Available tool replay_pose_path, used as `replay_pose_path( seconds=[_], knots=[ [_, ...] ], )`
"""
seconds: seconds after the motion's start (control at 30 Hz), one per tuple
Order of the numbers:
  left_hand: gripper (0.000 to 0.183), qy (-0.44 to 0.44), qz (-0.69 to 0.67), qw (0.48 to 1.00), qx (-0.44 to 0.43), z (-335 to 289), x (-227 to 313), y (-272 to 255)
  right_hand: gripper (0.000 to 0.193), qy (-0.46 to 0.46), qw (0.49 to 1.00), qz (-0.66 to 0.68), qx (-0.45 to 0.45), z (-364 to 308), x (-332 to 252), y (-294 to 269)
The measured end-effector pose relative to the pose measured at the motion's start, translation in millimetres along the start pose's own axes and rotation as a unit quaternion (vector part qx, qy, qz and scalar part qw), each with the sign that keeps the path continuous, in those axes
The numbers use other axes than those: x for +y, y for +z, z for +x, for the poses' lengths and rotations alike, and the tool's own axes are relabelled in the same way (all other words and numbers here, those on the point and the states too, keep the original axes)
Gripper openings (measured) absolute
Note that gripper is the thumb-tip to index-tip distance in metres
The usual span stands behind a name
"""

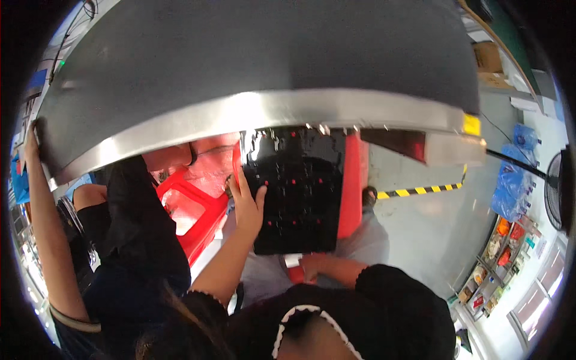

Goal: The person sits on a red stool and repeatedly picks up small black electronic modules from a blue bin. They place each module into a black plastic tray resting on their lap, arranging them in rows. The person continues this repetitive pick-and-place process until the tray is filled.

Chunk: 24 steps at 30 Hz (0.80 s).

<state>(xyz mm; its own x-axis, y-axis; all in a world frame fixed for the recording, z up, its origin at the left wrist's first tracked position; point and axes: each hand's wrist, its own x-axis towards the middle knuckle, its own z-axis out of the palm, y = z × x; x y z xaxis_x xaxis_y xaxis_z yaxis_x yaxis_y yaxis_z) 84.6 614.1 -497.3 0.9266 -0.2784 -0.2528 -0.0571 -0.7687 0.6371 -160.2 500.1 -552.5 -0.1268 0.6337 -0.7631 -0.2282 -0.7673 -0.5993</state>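
Observation:
A glossy black panel (300, 204) dotted with small red points hangs upright under a big grey slab with a bright metal edge (270, 108). My left hand (247, 204) grips the panel's left edge, thumb on its face. My right hand (312, 267) is curled just under the panel's bottom edge, beside a small red and white piece (294, 269); what it holds is hidden. Another person in dark clothes (138, 240) stands at the left, one hand (30, 144) on the slab's left end.
A red plastic crate (195, 210) stands behind the panel, with a red upright (353, 192) on its right. Yellow-black tape (420, 191) marks the grey floor. Blue bags (513, 186), a fan (558, 192) and a stocked shelf (498, 264) line the right side.

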Motion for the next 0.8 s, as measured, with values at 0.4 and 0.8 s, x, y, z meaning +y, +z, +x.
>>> replay_pose_path(
  seconds=[0.4, 0.8],
  knots=[
    [0.08, 0.036, -0.047, 0.995, 0.076, 10.4, -1.7, 12.2, 0.076, -0.016, 0.953, -0.082, 0.292, -28.7, 49.0, -34.4],
    [0.076, 0.1, 0.027, 0.994, -0.034, -93.3, -1.1, 8.2, 0.07, 0.092, 0.651, -0.193, 0.729, -125.9, -13.8, 18.9]
  ],
)
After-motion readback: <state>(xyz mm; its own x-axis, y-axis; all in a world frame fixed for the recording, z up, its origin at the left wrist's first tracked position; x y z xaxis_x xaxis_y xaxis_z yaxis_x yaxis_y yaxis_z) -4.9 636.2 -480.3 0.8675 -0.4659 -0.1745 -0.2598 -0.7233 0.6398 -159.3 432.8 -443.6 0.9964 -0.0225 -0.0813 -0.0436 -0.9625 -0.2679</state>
